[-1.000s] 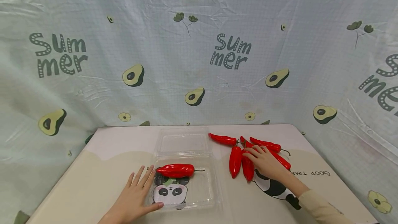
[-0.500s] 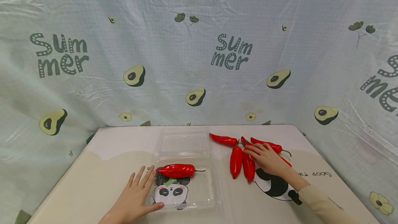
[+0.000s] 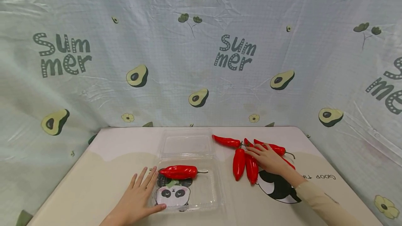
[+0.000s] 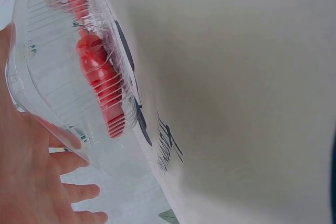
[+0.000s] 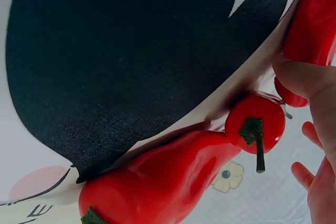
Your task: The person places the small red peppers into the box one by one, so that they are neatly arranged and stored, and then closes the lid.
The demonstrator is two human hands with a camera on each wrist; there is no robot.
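My left hand (image 3: pixel 135 198), fingers straight and spread, rests at the left edge of a clear plastic clamshell box (image 3: pixel 204 198), its lid laid back. In the left wrist view the hand (image 4: pixel 31 171) lies against the box's wall. One red chili pepper (image 3: pixel 178 172) lies across the box. My right hand (image 3: pixel 267 158) is over a group of red chili peppers, nearest to one lying lengthwise (image 3: pixel 252 171). In the right wrist view its thumb touches a red pepper (image 5: pixel 312 30) and other fingers extend beyond; part of the contact is hidden.
Several other red chili peppers lie around the right hand, among them one at the back left (image 3: pixel 226 141), one at the back right (image 3: pixel 276 148) and one in front (image 3: pixel 239 165). The table (image 3: pixel 78 191) has panda prints; a patterned curtain (image 3: pixel 163 62) hangs behind it.
My right hand has shifted slightly over the peppers and now covers more of the long one beneath it. The left hand and the box stay put. The head view has shifted a little.
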